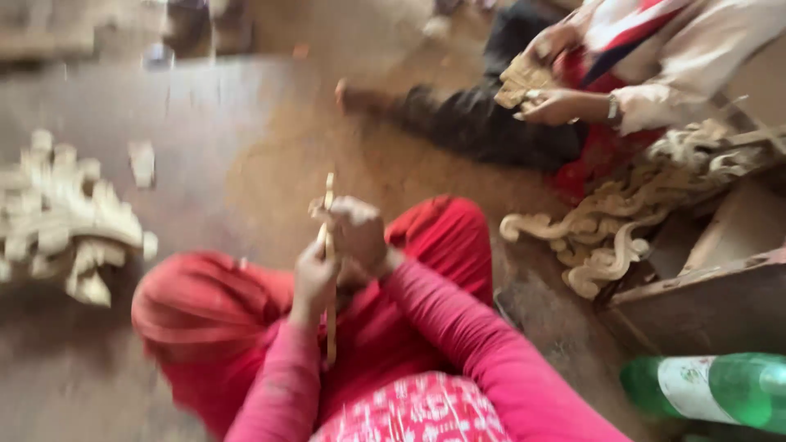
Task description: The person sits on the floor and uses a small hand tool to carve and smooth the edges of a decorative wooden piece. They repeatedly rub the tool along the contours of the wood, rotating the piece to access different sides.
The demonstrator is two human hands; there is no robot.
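Head view, blurred by motion: you sit on the dusty earthen floor [246, 164], knees drawn up in red cloth, and hold a thin, flat strip of pale wood [330, 270] upright between both hands. Your left hand [313, 278] is curled around the strip's middle; your right hand [356, 233] is closed on it just above, near its upper end. The strip's lower end hangs down between your pink sleeves. To your left, a heap of pale carved wood pieces [61, 221] lies on the floor, blocky and scalloped. To your right, an ornate scrollwork carving [610, 233] curls beside a rough plank. A smooth green plastic bottle [712, 389] lies at the lower right. Across from you, another person's hands [553, 102] hold a small carved block [520, 82].
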